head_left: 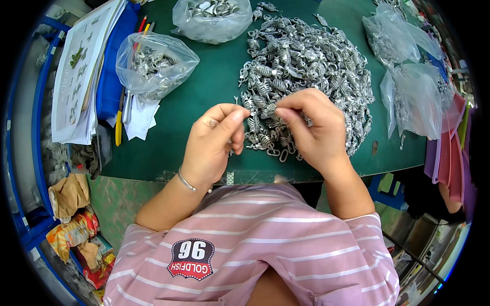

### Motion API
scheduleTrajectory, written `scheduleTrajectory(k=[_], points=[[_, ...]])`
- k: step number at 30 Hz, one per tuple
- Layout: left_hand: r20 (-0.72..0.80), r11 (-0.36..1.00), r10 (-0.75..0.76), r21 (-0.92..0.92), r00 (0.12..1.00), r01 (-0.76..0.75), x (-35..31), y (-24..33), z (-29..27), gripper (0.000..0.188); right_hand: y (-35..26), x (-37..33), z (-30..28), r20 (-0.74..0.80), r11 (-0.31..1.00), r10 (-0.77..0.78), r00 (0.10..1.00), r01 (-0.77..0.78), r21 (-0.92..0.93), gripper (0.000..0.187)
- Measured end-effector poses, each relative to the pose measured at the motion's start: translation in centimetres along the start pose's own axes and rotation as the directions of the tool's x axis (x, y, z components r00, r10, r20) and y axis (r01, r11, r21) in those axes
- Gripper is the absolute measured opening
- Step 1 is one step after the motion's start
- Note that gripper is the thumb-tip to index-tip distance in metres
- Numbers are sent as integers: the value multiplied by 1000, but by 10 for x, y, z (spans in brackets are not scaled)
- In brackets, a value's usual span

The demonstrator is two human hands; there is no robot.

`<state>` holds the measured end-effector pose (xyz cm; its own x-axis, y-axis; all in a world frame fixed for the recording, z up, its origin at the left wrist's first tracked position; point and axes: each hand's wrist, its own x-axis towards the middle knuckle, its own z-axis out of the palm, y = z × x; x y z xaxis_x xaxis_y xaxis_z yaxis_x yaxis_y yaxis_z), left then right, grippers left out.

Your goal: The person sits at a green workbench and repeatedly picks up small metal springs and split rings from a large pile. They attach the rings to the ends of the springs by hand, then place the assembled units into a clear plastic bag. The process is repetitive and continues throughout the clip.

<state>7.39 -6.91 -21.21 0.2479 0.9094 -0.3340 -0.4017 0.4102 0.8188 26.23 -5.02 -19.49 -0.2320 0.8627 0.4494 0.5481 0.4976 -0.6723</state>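
My left hand (212, 140), a silver bangle on its wrist, is closed in a pinch at the near left edge of a heap of grey metal fishbone-shaped pieces (311, 66). Bits of grey metal peek out above and below its curled fingers; what it holds is hidden. Thumb and forefinger of my right hand (319, 125) are pinched together over the front of the heap, with a small shiny metal piece at their tips. The two hands face each other, a short gap between the fingertips. Loose oval links (284, 154) lie below the right hand.
Clear plastic bags of metal parts stand at the left (155, 71), far side (213, 20) and right (416, 102) of the green table (214, 71). Leftward are a blue tray (109, 76), printed sheets (81, 66) and a yellow-handled tool (118, 127). Pink and purple folders (449, 148) stand right.
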Motion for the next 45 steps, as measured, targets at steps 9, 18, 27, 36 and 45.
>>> scheduleTrajectory(k=[9,18,27,36,45], points=[[88,999,-5,-32,996,8,-1,3,7,25,-8,-13,-3,58,710,361,931,-314,631,10],[36,995,92,24,995,-93,-7,0,0,18,-10,-24,-3,-102,959,4,995,25,284,16],[9,869,167,472,986,-152,-33,48,-72,12,-7,-28,-11,174,983,-167,970,178,-49,22],[7,509,227,851,974,-125,-25,25,-72,8,-8,-40,6,213,901,-266,940,321,-291,21],[79,596,378,742,922,-308,-17,21,-35,13,-13,-35,0,-35,976,88,996,-79,204,11]])
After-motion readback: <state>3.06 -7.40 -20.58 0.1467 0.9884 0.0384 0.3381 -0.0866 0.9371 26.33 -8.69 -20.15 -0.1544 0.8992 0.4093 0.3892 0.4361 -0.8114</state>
